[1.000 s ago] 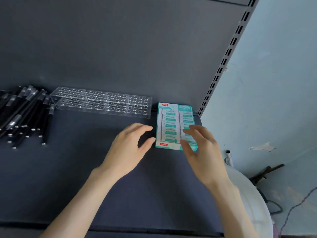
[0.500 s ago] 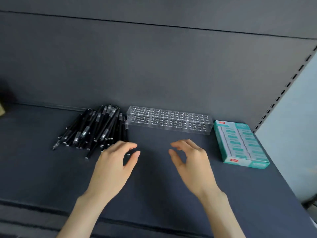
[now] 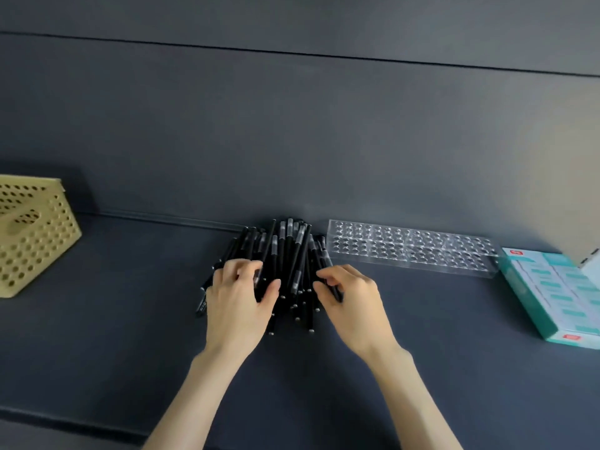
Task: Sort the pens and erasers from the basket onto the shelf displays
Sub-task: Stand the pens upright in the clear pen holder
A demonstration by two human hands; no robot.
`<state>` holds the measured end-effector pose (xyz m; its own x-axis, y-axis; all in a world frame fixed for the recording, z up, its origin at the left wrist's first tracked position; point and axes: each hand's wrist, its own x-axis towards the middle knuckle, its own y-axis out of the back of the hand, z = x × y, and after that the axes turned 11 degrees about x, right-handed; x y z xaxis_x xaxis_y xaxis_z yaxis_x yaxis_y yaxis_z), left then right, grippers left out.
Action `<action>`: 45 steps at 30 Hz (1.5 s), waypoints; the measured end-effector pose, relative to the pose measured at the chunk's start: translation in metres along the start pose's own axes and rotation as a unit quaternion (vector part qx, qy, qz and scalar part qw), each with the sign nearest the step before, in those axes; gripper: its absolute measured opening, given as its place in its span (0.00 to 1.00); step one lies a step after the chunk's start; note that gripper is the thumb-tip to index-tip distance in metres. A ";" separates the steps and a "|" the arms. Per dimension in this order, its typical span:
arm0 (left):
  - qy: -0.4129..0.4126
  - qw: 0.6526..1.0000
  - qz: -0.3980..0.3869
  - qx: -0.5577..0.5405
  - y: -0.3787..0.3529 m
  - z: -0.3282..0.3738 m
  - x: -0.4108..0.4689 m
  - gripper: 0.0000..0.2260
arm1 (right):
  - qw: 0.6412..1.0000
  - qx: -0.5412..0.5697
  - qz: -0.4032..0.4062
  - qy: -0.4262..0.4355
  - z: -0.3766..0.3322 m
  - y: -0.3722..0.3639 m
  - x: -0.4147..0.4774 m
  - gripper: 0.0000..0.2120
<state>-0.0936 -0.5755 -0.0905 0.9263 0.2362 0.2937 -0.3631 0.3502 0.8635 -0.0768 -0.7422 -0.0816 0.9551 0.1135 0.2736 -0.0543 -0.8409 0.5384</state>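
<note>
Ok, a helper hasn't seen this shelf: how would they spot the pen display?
On the dark shelf, look along the back wall. The pen display is the long block between the heap of black pens and the teal eraser box; it alone is see-through, drilled with rows of holes.

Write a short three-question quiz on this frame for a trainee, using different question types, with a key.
1. True or false: the clear rack stands between the black pens and the eraser box.
2. Where on the shelf is the yellow basket? A far left; B far right; C behind the rack.
3. What do the left hand and right hand both grip?
Key: 1 true; 2 A; 3 the black pens.
</note>
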 end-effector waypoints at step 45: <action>0.100 0.784 -0.226 -0.570 -0.003 0.067 0.052 0.12 | 0.951 0.284 0.062 -0.102 -0.008 0.053 0.016 0.08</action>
<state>-0.0370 -0.6248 -0.0506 0.9933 -0.0478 -0.1050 0.0374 0.9943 -0.0994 -0.0670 -0.7807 -0.0430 0.9913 -0.0613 0.1163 -0.0591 -0.9980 -0.0219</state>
